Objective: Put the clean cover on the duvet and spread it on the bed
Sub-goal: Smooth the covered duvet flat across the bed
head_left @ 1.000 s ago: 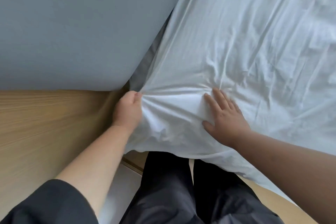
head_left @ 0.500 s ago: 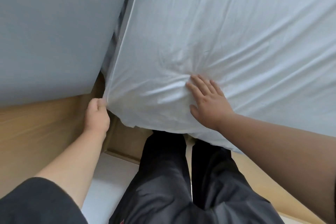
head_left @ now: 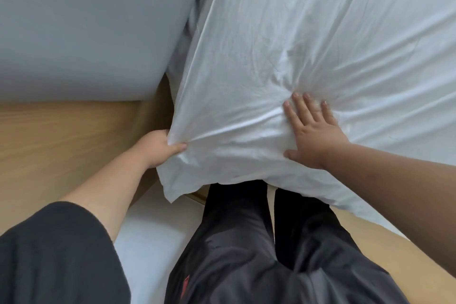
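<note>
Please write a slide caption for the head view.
Left hand grips duvet corner; right hand presses it flat.

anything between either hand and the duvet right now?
No. The left hand pinches the white duvet near its corner; the right hand presses flat on top. Both touch the fabric directly.

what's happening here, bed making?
Yes. A person stands at the bed edge working on a white duvet. The left hand pinches the duvet's near corner, and folds run out from the pinch. The right hand lies flat on top with fingers spread, pressing the fabric down. The corner hangs over the wooden bed frame in front of the person's dark trousers. Grey bedding lies to the left.
</note>
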The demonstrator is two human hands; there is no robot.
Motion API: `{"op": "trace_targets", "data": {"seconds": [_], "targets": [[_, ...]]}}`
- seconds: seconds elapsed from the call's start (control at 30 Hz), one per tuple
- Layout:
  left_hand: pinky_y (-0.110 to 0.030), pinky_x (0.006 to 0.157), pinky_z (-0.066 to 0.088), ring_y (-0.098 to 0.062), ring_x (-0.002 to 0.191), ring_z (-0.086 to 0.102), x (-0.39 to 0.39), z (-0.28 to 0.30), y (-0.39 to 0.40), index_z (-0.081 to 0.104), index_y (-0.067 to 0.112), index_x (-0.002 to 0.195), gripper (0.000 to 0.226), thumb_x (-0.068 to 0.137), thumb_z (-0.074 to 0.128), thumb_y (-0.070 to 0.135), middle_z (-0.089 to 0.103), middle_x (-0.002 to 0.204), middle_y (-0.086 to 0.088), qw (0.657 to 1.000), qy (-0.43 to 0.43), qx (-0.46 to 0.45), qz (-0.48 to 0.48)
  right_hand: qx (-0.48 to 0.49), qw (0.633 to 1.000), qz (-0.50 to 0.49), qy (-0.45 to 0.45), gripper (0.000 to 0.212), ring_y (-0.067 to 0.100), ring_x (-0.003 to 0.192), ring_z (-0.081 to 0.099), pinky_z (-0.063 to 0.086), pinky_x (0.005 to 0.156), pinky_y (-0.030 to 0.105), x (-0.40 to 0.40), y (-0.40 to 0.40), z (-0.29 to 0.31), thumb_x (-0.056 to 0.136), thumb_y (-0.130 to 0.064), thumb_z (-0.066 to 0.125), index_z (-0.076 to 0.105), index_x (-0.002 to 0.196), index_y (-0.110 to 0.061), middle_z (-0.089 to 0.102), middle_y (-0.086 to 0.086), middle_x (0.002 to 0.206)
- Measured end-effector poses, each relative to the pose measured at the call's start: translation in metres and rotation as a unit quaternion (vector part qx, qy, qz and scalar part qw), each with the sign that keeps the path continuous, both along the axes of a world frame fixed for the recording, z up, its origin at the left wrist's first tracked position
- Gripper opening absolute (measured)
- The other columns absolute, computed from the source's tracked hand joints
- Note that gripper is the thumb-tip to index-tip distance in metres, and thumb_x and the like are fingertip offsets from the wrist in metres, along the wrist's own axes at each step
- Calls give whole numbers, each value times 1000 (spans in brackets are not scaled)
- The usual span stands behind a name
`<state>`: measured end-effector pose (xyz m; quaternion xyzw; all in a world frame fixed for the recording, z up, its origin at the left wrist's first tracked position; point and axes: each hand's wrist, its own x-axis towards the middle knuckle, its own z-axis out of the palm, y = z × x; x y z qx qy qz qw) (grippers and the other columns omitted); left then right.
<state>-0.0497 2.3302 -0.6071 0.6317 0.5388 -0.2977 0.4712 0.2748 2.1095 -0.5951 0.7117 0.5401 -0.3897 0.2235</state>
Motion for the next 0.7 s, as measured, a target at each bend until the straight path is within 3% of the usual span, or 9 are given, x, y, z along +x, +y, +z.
{"op": "trace_targets", "data": {"seconds": [0.13, 0.2, 0.27, 0.3, 0.37, 0.43, 0.53, 0.63, 0.7], "targets": [[-27, 73, 50, -21, 104, 67, -25, -10, -23, 63, 32, 100, 10, 98, 61, 42, 70, 104, 7, 967, -56, 7, 247, -38, 999, 13, 3, 125, 26, 137, -48, -20, 120, 54, 1, 5, -3, 86, -70, 50, -56, 131, -21, -62, 5, 138], [-35, 81, 55, -25, 103, 68, -27, -10, -38, 64, 32, 98, 24, 98, 54, 54, 71, 108, 0, 934, -50, 20, 353, -50, 999, 17, 6, 126, 27, 134, -53, -21, 120, 55, 2, 8, -5, 85, -72, 49, -57, 130, -21, -66, 4, 133], [-44, 87, 57, -25, 101, 71, -29, -8, -45, 69, 37, 100, 47, 79, 59, 78, 74, 109, 1, 912, -53, -26, 406, -58, 998, 19, 5, 128, 26, 127, -58, -22, 119, 55, 2, 10, -6, 83, -74, 48, -59, 127, -21, -68, 4, 131], [-42, 86, 57, -22, 100, 72, -33, -6, -45, 69, 41, 101, 59, 64, 64, 87, 74, 107, 5, 923, -57, -49, 376, -60, 998, 19, 3, 129, 25, 125, -60, -22, 118, 55, 2, 10, -6, 82, -74, 49, -60, 126, -22, -68, 3, 130], [-32, 79, 54, -9, 95, 67, -45, 2, -35, 65, 45, 104, 69, 50, 74, 87, 71, 102, 16, 981, -36, -55, 184, -60, 998, 20, 0, 130, 25, 123, -61, -22, 118, 55, 1, 10, -7, 81, -76, 49, -61, 124, -22, -69, 3, 129], [-22, 72, 47, -1, 91, 62, -52, 6, -23, 63, 46, 102, 55, 57, 85, 69, 66, 96, 23, 999, 12, -48, 15, -61, 998, 17, -1, 131, 26, 125, -59, -22, 119, 54, 0, 11, -5, 80, -77, 50, -60, 125, -22, -68, 3, 130], [-29, 67, 47, -11, 82, 62, -51, 9, -7, 64, 39, 92, 28, 75, 81, 53, 65, 88, 14, 995, 75, 11, -72, -41, 999, -1, 8, 126, 24, 134, -52, -21, 121, 52, -2, 11, 1, 82, -77, 49, -54, 134, -25, -62, 2, 139], [-32, 61, 43, -15, 71, 56, -53, 17, 11, 64, 31, 93, 20, 87, 71, 48, 61, 82, 5, 978, 155, 99, -101, 87, 996, -24, 22, 104, 21, 153, -27, -17, 123, 48, -6, 6, 8, 85, -73, 39, -14, 160, -25, -24, 5, 167], [-34, 62, 43, -18, 70, 54, -52, 20, 15, 63, 26, 95, 20, 92, 66, 45, 59, 82, 1, 966, 192, 118, -124, 163, 986, -21, 4, 94, 22, 157, -9, -12, 124, 51, -4, 2, 14, 86, -73, 35, 8, 162, -25, -1, 8, 170]]}}
